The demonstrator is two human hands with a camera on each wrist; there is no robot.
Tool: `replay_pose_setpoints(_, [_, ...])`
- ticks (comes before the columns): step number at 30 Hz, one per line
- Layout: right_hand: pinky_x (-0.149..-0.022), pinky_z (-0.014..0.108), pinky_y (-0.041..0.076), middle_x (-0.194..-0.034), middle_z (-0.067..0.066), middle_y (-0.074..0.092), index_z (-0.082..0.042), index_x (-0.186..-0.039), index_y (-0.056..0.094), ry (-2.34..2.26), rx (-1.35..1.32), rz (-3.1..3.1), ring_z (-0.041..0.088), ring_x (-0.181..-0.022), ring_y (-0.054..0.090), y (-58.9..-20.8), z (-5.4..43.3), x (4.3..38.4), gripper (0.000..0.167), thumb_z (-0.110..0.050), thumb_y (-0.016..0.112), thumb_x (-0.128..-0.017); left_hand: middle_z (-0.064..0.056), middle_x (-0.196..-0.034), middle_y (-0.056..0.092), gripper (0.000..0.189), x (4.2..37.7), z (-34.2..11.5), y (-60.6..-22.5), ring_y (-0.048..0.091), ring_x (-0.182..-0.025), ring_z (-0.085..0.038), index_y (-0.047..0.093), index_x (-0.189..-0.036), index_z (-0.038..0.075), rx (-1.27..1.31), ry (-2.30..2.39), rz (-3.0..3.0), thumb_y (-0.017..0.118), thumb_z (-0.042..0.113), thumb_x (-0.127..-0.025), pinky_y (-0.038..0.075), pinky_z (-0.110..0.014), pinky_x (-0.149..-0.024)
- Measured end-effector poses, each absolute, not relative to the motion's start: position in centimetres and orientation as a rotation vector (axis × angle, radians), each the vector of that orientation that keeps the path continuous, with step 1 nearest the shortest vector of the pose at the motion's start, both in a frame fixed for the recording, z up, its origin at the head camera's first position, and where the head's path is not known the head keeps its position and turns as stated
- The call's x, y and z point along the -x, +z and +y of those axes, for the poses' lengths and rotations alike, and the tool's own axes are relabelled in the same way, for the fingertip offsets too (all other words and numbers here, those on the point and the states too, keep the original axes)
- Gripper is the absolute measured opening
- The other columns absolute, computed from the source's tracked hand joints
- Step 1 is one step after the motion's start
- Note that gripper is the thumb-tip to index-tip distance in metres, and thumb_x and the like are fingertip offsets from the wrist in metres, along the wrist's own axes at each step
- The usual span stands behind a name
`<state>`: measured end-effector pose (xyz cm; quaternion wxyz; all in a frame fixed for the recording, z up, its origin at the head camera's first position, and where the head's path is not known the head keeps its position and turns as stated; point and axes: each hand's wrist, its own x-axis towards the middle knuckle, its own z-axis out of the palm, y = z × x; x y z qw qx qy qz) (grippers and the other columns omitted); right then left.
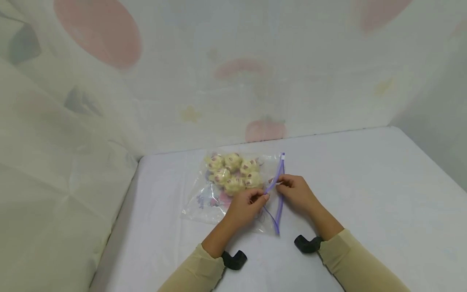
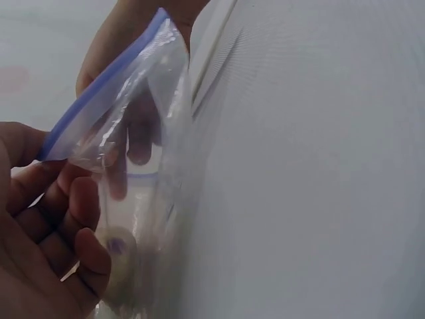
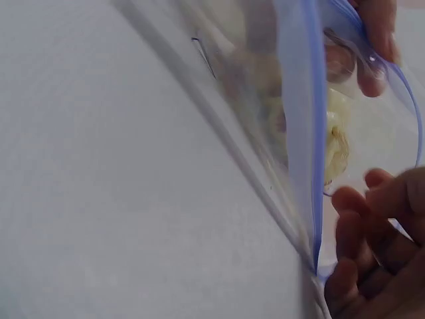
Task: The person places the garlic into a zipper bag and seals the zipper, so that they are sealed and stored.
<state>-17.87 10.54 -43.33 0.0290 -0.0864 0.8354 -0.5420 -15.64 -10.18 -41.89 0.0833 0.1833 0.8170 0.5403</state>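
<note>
A clear zip bag (image 1: pixel 197 207) with a purple zip edge lies on the white surface, its mouth parted on the right. Inside sit several rounded, pale yellow pieces (image 1: pixel 234 185) with purple-brown marks; their kind is unclear. My left hand (image 1: pixel 245 207) pinches one side of the bag's mouth between thumb and forefinger, the purple strip (image 2: pixel 99 90) rising from that grip. At the opening is my right hand (image 1: pixel 296 192), its fingers loosely bent. Through the film, some of its fingers (image 2: pixel 139 143) show; in the right wrist view nothing is plainly gripped by them.
The bag rests on a white-covered table (image 1: pixel 365 182). Behind it hangs a pale curtain (image 1: pixel 310 93) with faded printed shapes, and another cloth (image 1: pixel 47 182) falls along the left side. Black curved pieces (image 1: pixel 307 244) sit at both wrists.
</note>
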Motion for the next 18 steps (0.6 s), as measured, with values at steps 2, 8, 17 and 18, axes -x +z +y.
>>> replay_pose_setpoints(2, [-0.067, 0.021, 0.047, -0.09, 0.012, 0.071, -0.004, -0.099, 0.072, -1.733, 0.099, 2.592, 0.014, -0.076, 0.057, -43.21, 10.7, 18.09, 0.014, -0.006, 0.061, -0.09, 0.001, -0.079, 0.066, 0.019, 15.69, -10.22, -41.97, 0.055, -0.069, -0.004, 0.073, -0.098, 0.01, -0.573, 1.56, 2.455, 0.065, 0.026, -0.095, 0.048, -0.021, -0.061])
replay_pose_setpoints(8, [-0.068, 0.02, 0.047, -0.108, 0.01, 0.067, -0.007, -0.113, 0.064, -1.801, -0.179, 2.618, 0.016, -0.084, 0.059, -43.33, 11.07, 18.65, 0.023, -0.02, 0.063, -0.094, 0.002, -0.083, 0.069, 0.016, 15.65, -10.26, -42.15, 0.056, -0.072, -0.003, 0.073, -0.098, 0.01, -0.628, 1.451, 2.466, 0.067, 0.025, -0.094, 0.05, -0.021, -0.065])
replay_pose_setpoints(17, [-0.091, 0.036, 0.047, -0.116, 0.012, 0.065, -0.009, -0.13, 0.061, -1.698, 0.021, 2.684, 0.025, -0.105, 0.06, -43.69, 11.31, 18.95, 0.041, -0.032, 0.064, -0.096, 0.009, -0.078, 0.062, 0.022, 15.51, -10.46, -42.03, 0.054, -0.071, -0.003, 0.073, -0.102, 0.013, -0.721, 1.251, 2.444, 0.067, 0.032, -0.093, 0.047, -0.02, -0.065])
replay_pose_setpoints(18, [-0.09, 0.035, 0.047, -0.111, 0.012, 0.065, -0.008, -0.129, 0.062, -1.692, 0.033, 2.685, 0.024, -0.101, 0.059, -43.67, 11.34, 18.96, 0.04, -0.03, 0.065, -0.095, 0.01, -0.078, 0.061, 0.024, 15.51, -10.49, -42.0, 0.054, -0.072, -0.002, 0.073, -0.103, 0.013, -0.735, 1.227, 2.441, 0.066, 0.034, -0.093, 0.047, -0.02, -0.065])
